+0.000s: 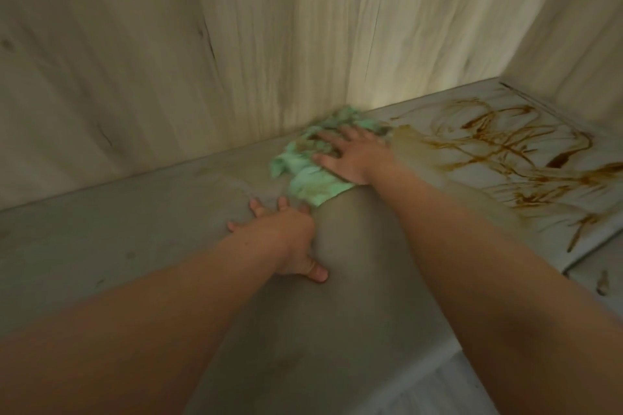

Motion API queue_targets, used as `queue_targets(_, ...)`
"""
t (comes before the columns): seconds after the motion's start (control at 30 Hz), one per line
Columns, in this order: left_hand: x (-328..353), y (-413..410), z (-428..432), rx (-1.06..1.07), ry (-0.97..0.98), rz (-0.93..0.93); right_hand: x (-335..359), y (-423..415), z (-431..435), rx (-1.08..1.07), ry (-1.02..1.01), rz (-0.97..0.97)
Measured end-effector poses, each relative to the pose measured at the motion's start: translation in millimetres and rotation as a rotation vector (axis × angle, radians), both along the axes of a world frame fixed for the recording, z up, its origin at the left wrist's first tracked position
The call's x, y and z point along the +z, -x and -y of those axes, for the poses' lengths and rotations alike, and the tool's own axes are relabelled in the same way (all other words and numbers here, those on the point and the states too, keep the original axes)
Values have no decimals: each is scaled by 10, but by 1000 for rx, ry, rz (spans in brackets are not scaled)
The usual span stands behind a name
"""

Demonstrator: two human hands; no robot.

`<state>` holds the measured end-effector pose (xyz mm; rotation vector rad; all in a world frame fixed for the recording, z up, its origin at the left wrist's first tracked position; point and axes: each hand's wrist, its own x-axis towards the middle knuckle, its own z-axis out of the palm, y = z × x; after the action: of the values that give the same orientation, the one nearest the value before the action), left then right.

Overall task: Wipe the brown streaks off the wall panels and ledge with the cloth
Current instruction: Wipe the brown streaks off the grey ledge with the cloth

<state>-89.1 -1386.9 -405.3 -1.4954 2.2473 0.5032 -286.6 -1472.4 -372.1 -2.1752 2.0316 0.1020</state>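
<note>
Head view: our right hand (350, 158) lies flat on cloth (298, 177), fingers spread, pressing, not gripping. Left hand (286, 239) splayed on bare ledge (135, 246), holding nothing. Cloth bunched at foot of wall (135, 60), just left of streaks (505, 148). We judge cloth light, soft, limp, quick to bunch under push. Best to pin its middle with flat palm, not pinch its edge.

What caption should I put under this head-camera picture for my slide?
Right hand presses a green cloth on the ledge beside brown streaks; left hand rests flat nearby.
</note>
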Motion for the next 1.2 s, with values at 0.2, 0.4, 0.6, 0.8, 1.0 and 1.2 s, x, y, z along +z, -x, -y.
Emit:
queue_targets(0.2, 36, 20, 16, 8, -2, 39, 8, 1312, -492, -624, -2, 57)
queue_targets(0.4, 85, 34, -22, -7, 76, 59, -36, 1083, -1016, -585, -31, 52)
queue_targets(0.6, 183, 18, -143, 18, 123, 55, -109, 550, -1726, -356, -3, 22)
queue_targets(0.8, 241, -9, -315, 8, 233, -6, -134, 295, -2519, -354, 58, 72)
queue_targets(1.0, 784, 155, -789, -150, 280, -68, -84, 581, -2548, -735, 14, 112)
queue_targets(1.2, 962, 607, -724, -158, 215, -161, 55, 797, -2342, -821, -68, 119)
